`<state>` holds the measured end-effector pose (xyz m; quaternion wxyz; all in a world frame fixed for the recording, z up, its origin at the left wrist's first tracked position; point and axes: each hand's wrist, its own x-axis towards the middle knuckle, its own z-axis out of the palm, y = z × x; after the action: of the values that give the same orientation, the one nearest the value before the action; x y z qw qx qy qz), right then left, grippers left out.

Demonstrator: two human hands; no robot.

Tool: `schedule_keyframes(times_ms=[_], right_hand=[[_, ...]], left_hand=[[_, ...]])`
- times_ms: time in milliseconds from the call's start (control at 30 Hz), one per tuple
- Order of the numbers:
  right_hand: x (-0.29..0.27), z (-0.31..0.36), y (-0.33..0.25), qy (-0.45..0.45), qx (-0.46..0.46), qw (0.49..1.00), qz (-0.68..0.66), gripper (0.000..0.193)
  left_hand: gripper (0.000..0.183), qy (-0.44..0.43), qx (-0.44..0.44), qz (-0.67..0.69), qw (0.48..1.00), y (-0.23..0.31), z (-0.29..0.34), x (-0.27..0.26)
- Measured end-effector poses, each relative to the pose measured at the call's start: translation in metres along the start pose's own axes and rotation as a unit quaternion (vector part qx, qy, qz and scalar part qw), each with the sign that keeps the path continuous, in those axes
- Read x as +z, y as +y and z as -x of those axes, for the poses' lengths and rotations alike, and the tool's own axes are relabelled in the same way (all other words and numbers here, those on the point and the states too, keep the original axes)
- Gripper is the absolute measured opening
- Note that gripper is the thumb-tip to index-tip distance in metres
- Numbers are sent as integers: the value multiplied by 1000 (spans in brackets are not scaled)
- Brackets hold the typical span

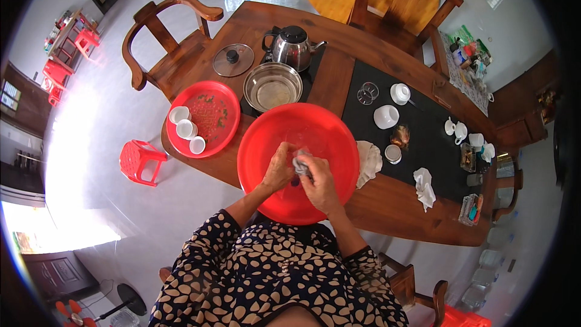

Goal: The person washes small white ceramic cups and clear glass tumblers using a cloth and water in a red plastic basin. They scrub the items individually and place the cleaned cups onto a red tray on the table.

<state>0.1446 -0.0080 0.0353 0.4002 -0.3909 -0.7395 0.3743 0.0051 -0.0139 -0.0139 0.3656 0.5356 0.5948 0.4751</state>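
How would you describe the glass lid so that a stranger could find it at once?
Start at the wooden table and find the steel kettle at its far end. Just left of the kettle lies the glass lid, flat on the wood. It alone is a see-through disc with a black knob, unlike the steel bowl and red tray nearby.

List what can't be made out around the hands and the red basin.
Head view only:
- Small item between left hand and right hand: mostly covered by fingers, kind unclear.
- Red basin: water level unreadable.
- Metal bowl: contents too small.
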Motion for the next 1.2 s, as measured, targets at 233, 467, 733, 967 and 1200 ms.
schedule_keyframes(times_ms=[233,467,733,967,1200], right_hand=[[11,-36,-8,-29,-96,985,140,27],[11,-58,30,-82,111,990,10,17],[8,-23,-5,6,-51,986,157,22],[-9,-28,42,-17,121,977,-176,28],[8,25,59,-93,-15,934,344,21]], left_hand=[[36,26,4,4,1000,12,7,-8],[43,-24,45,-54,997,36,17,-14],[39,-48,63,-3,997,31,17,-18],[44,-120,-20,299,946,38,21,-18],[28,-70,-164,598,781,15,13,-26]])
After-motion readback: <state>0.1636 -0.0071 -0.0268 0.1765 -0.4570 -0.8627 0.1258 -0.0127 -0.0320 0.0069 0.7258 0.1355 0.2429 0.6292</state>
